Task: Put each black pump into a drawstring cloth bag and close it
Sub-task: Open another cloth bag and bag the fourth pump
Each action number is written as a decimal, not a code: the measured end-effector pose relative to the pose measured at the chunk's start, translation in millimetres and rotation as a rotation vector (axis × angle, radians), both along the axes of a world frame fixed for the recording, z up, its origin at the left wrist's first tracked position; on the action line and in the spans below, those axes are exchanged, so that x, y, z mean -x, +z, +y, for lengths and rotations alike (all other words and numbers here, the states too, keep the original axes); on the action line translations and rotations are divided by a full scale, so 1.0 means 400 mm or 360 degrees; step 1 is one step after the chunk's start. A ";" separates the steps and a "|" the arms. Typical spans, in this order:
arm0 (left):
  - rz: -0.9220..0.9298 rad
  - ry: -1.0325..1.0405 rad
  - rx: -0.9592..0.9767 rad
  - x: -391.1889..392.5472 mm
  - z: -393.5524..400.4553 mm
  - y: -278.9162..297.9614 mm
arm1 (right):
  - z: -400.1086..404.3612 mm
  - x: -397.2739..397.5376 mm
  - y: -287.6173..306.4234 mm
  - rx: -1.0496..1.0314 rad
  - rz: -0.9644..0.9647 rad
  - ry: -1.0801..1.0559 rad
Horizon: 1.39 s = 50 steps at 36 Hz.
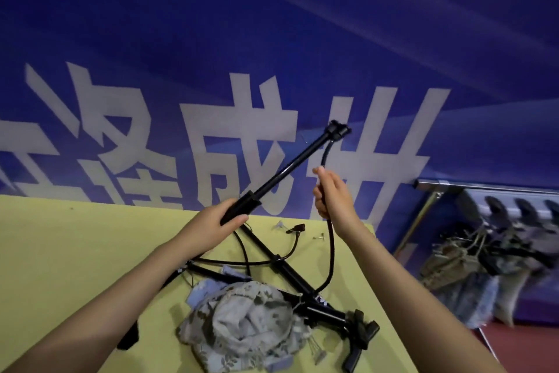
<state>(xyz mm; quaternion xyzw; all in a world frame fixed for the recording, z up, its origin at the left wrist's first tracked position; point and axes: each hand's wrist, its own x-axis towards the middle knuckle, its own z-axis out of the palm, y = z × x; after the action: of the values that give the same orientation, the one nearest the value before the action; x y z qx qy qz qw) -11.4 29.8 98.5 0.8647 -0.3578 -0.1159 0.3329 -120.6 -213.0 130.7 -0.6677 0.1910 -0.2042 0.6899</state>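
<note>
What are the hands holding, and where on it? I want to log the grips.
Both hold one black pump, raised above the table: the left hand grips its thick handle end, the right hand pinches its hose.

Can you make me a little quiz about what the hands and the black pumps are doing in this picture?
1. True or false: the left hand grips the raised pump by its thick lower end.
2. What does the right hand hold? A) a cloth bag B) the raised pump's hose C) nothing
3. Fill in: the camouflage cloth bag lies on the ______ table, with more pumps beside it.

Key: 1 true; 2 B; 3 yellow.
</note>
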 end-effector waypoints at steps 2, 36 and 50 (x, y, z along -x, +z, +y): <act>-0.0026 -0.0075 -0.0091 -0.006 -0.012 0.017 | -0.025 -0.009 0.035 -0.0117 -0.0088 -0.0085; 0.0121 -0.0329 -0.0070 0.024 -0.065 0.060 | -0.153 0.040 0.101 0.0108 -0.0218 -0.0721; 0.0413 -0.0301 0.0210 0.073 -0.143 0.083 | -0.086 0.017 0.134 -0.0052 -0.0489 -0.0569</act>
<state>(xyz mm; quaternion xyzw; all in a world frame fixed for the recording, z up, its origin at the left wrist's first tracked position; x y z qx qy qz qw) -40.7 -27.5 131.9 0.7812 -0.3986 -0.2335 0.4199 -127.4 -247.3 184.4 -0.5732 0.2021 -0.4193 0.6744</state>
